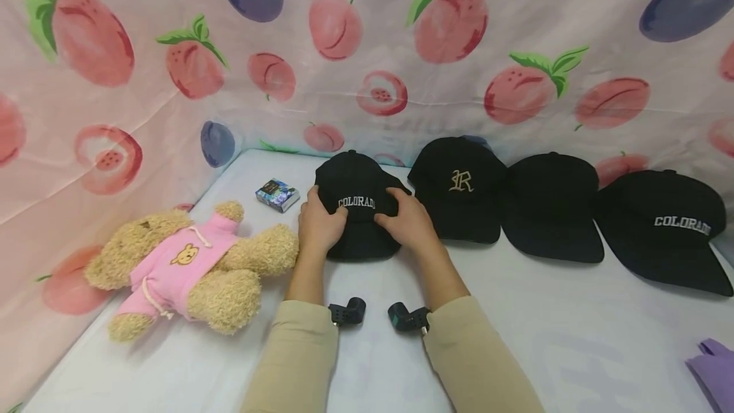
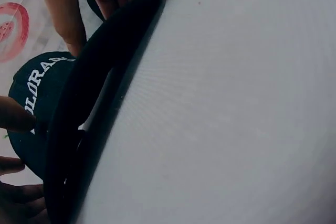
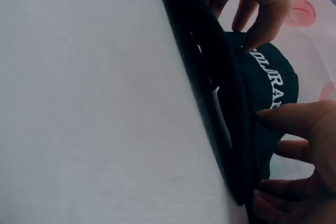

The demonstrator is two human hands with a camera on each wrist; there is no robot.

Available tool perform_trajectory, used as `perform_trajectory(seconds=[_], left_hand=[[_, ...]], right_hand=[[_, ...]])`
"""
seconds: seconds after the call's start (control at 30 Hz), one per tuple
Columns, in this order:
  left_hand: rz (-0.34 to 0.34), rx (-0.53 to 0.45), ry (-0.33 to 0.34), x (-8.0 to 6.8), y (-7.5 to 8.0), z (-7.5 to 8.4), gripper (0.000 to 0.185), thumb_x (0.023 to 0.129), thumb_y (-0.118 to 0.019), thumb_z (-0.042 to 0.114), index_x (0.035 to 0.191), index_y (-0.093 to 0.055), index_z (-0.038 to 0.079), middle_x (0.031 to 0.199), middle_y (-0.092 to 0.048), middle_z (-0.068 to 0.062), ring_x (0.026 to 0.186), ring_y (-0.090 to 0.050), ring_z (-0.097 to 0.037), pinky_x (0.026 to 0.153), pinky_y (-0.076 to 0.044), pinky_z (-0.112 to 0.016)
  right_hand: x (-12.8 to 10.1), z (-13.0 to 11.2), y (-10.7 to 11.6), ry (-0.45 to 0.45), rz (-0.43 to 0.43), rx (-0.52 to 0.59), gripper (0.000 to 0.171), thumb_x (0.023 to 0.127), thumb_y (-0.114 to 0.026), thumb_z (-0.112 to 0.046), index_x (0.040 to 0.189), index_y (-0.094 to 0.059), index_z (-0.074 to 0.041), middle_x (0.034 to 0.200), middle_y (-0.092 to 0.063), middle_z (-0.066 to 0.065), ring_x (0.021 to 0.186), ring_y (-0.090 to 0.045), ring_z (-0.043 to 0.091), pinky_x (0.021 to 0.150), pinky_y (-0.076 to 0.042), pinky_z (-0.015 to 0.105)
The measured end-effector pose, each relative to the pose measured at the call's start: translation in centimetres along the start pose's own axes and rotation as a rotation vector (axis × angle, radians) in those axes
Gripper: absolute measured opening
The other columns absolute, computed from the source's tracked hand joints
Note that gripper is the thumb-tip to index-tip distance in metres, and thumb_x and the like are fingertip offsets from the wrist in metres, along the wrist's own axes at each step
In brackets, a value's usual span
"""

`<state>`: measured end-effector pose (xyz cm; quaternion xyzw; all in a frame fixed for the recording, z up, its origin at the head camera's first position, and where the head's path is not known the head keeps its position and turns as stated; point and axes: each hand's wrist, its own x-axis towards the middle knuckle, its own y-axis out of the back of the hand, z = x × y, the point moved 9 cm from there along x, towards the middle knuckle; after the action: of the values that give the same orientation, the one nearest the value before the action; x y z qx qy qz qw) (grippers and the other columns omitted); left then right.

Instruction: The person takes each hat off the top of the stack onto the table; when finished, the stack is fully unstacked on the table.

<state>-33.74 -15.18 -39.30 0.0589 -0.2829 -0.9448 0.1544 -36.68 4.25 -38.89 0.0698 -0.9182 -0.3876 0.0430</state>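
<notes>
The black COLORADO cap (image 1: 355, 209) is sitting on the white table (image 1: 545, 336), leftmost in a row of four caps. You are gripping its brim with your left hand (image 1: 318, 225) and right hand (image 1: 408, 223), fingers curled onto its front, beside the teddy bear (image 1: 189, 266).

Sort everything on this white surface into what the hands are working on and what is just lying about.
In hand:
black COLORADO baseball cap, held at the brim by the left hand and right hand.

Lying about:
black cap with gold R
plain black cap
second black COLORADO cap
tan teddy bear in pink hoodie
small blue box
purple cloth
</notes>
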Motion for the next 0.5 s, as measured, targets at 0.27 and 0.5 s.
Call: perform_trajectory(seconds=[0.27,0.5], left_hand=[[0.058,-0.02,-0.039,-0.1,0.5,0.3,0.084,0.084,-0.071,0.022,0.16,-0.036,0.013,0.157,-0.046,-0.021,0.142,-0.042,-0.047,0.115,-0.031,-0.064],[0.13,-0.09,-0.119,0.0,1.1,0.8,0.088,0.079,-0.071,0.013,0.16,-0.037,0.015,0.152,-0.047,-0.02,0.14,-0.04,-0.045,0.116,-0.034,-0.057]], right_hand=[[0.2,-0.4,0.1,0.02,0.009,0.051,0.072,0.092,-0.075,-0.024,0.156,-0.045,-0.016,0.156,-0.051,0.016,0.144,-0.048,0.038,0.117,-0.039,0.055],[0.2,-1.0,0.3,0.055,0.053,0.113,0.077,0.089,-0.079,-0.02,0.157,-0.044,-0.018,0.151,-0.053,0.021,0.142,-0.047,0.04,0.117,-0.037,0.057]])
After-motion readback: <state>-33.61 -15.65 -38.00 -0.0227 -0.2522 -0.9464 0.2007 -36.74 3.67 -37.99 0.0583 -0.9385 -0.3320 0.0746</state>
